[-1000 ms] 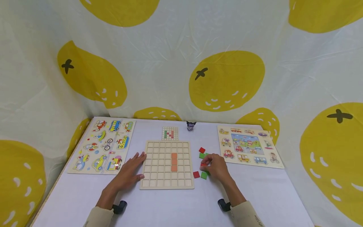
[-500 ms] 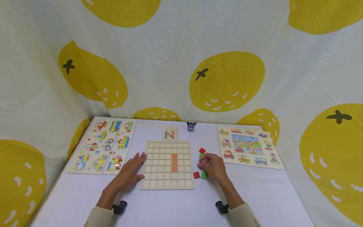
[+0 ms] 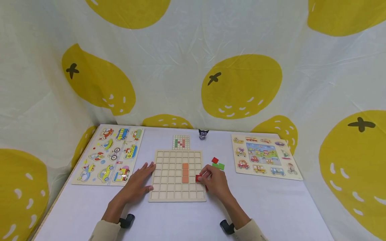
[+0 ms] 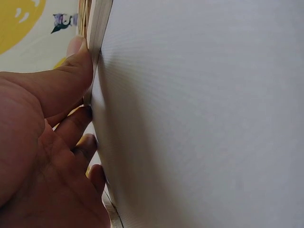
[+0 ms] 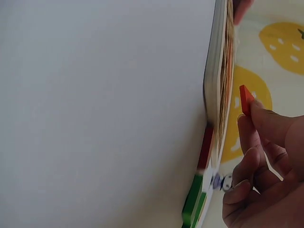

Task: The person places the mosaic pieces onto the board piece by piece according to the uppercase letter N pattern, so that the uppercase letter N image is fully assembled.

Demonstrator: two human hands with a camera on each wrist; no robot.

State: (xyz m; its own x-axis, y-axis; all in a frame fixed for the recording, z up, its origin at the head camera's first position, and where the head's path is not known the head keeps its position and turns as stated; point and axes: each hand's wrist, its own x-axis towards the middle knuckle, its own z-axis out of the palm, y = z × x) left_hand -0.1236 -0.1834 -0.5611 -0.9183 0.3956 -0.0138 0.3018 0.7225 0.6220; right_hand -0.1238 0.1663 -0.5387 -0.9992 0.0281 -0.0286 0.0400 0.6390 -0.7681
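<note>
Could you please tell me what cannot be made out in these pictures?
Head: a red tile beside the grid board, mostly hidden by the right hand.
Head: details on the pattern card, too small.
Left wrist: part of the left hand, cut off by the left edge.

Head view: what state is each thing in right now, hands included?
Right hand, pinching red tile
Red tile, raised over grid board
Left hand, touching grid board's left edge
Grid board, lying flat
Orange tiles, three seated in one column
Loose tiles, right of grid board, partly hidden
Pattern card, flat
Figurine, upright
Left puzzle, flat
Right puzzle, flat
</note>
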